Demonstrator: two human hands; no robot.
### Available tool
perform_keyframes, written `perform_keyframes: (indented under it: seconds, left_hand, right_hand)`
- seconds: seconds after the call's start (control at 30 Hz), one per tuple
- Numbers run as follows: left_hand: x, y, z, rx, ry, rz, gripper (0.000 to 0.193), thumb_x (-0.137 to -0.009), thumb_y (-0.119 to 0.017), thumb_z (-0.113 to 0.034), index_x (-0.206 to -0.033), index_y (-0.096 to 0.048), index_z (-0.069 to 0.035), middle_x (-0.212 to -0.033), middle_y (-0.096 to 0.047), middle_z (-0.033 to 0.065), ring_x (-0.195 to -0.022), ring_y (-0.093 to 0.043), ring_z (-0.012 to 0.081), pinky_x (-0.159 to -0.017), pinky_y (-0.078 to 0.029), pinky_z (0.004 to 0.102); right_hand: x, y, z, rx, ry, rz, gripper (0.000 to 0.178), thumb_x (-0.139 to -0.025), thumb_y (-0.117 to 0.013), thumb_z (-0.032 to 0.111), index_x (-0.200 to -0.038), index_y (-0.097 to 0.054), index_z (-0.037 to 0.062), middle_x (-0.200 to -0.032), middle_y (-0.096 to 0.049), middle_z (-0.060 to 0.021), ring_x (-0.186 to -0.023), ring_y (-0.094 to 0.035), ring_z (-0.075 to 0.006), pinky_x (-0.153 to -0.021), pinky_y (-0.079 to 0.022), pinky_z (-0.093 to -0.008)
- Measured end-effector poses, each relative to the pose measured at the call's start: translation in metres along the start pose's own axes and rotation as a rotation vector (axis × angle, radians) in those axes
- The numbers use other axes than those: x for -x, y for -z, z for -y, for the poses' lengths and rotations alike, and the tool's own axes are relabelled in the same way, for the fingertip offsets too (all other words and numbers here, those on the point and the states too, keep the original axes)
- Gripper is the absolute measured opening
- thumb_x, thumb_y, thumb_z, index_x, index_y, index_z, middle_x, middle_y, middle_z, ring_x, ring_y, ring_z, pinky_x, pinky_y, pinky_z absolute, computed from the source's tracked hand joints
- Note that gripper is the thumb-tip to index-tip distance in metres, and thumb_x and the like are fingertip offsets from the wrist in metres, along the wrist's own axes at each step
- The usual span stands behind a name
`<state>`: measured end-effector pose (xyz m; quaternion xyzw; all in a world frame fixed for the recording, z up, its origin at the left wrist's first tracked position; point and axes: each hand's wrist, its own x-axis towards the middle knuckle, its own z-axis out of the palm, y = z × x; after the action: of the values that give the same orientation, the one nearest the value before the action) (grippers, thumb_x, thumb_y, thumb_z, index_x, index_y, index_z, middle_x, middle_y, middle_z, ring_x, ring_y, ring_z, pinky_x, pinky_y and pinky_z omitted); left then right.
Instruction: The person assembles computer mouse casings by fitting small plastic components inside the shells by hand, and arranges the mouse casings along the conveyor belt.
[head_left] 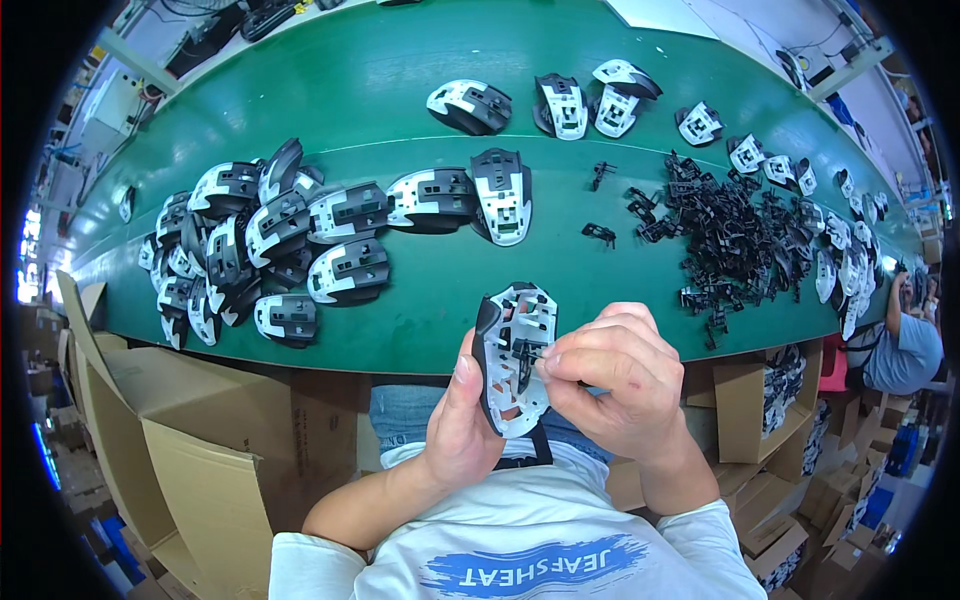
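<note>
My left hand [462, 415] grips a computer mouse shell [520, 405], white inside with a dark rim, its hollow side facing up. Thumb and fingers hold it along the left edge, just off the table's near edge. In my right hand [622, 375], thumb and forefinger pinch a small black plastic clip [524, 362] against the middle of the shell. The fingertips hide part of the clip, so I cannot tell whether it is seated. Straight beyond my hands, another mouse shell [502, 200] lies on the green table.
Many black and white mouse shells [230, 250] are heaped at the left. A large pile of black clips [740, 230] lies right of centre on the table [420, 300]. Cardboard boxes [200, 400] stand at both sides below the edge. Another person [903, 345] sits far right.
</note>
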<state>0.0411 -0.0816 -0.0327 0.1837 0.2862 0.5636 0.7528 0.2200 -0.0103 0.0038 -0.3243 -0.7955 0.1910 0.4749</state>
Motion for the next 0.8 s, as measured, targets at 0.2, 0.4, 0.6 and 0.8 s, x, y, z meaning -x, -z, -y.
perform_keyframes:
  seconds: [0.2, 0.4, 0.6, 0.8]
  left_hand:
    - [0.000, 0.005, 0.001, -0.096, 0.030, 0.064, 0.076, -0.116, -0.030, -0.064, -0.171, -0.032, -0.012, -0.167, -0.047, 0.0094, -0.153, -0.048, 0.0245, -0.127, -0.037, 0.0470]
    - [0.000, -0.001, 0.004, -0.040, 0.012, 0.003, 0.067, -0.118, -0.037, -0.054, -0.166, -0.033, -0.008, -0.150, -0.059, 0.0084, -0.136, -0.059, 0.0193, -0.114, -0.048, 0.0405]
    - [0.001, -0.005, 0.003, 0.003, 0.043, -0.023, 0.066, -0.119, -0.035, -0.054, -0.167, -0.034, -0.008, -0.150, -0.059, 0.0079, -0.137, -0.059, 0.0193, -0.115, -0.047, 0.0405]
    - [0.002, -0.007, 0.005, -0.043, 0.055, 0.002, 0.065, -0.119, -0.034, -0.053, -0.166, -0.035, -0.008, -0.150, -0.058, 0.0076, -0.138, -0.057, 0.0186, -0.117, -0.044, 0.0393]
  right_hand:
    - [0.002, 0.003, 0.002, 0.005, -0.016, 0.058, 0.033, -0.072, -0.090, 0.000, -0.099, -0.076, 0.0115, -0.093, -0.079, -0.0027, -0.079, -0.072, -0.0216, -0.080, -0.055, -0.0372]
    - [0.008, 0.000, 0.010, 0.020, -0.074, 0.005, 0.030, -0.072, -0.090, 0.000, -0.095, -0.074, 0.0110, -0.091, -0.079, -0.0024, -0.077, -0.072, -0.0210, -0.079, -0.055, -0.0362]
    - [0.008, -0.003, 0.005, 0.038, -0.050, 0.008, 0.030, -0.072, -0.090, 0.001, -0.094, -0.074, 0.0105, -0.090, -0.079, -0.0028, -0.075, -0.072, -0.0210, -0.078, -0.055, -0.0364]
    - [0.015, -0.008, 0.003, 0.074, -0.059, -0.045, 0.029, -0.072, -0.089, 0.000, -0.094, -0.074, 0.0099, -0.089, -0.077, -0.0022, -0.076, -0.071, -0.0212, -0.077, -0.055, -0.0377]
